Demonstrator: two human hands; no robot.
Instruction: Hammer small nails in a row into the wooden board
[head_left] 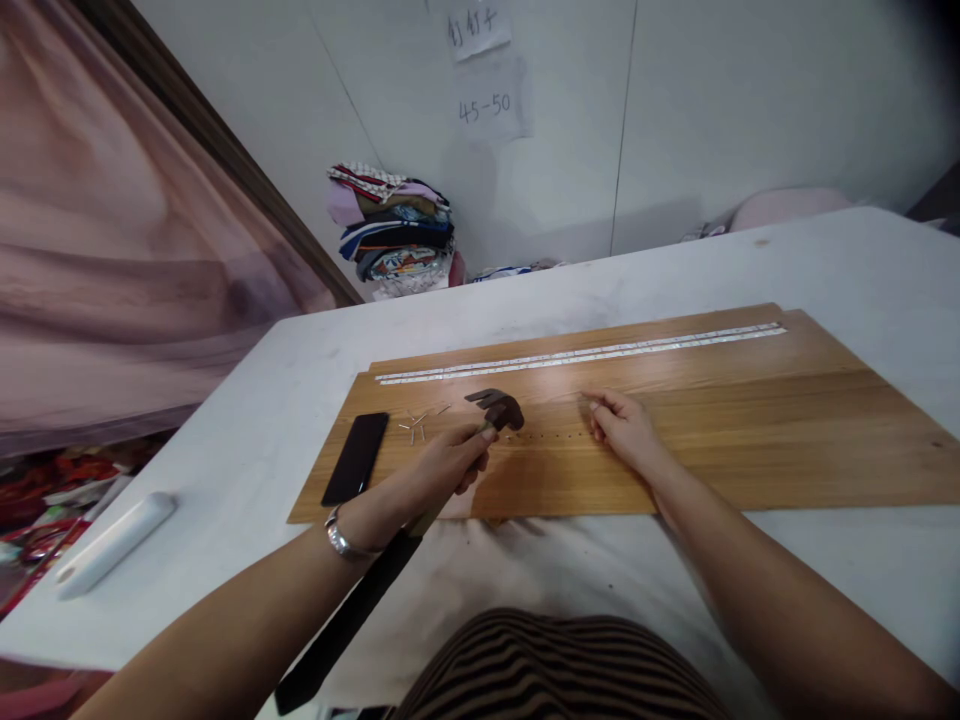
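Note:
My left hand (459, 462) is closed around the upper handle of a claw hammer (504, 408), just below its metal head. The long dark grip slants down past my wrist. The head hangs over a wooden board (720, 430). A row of small dark dots (555, 436) runs along the board between my hands; I cannot tell whether they are nail heads or marks. My right hand (624, 428) is over the board at the right end of this row, index finger stretched out and the other fingers curled. Several loose nails (416, 424) lie left of the hammer head.
A black phone (355, 460) lies on the board's left end. Two long pale marked strips (577, 357) run along its far side. The white table (225, 430) carries a white rounded object (116, 545) at left. Folded clothes (397, 225) are stacked by the wall; a pink curtain (142, 220) hangs left.

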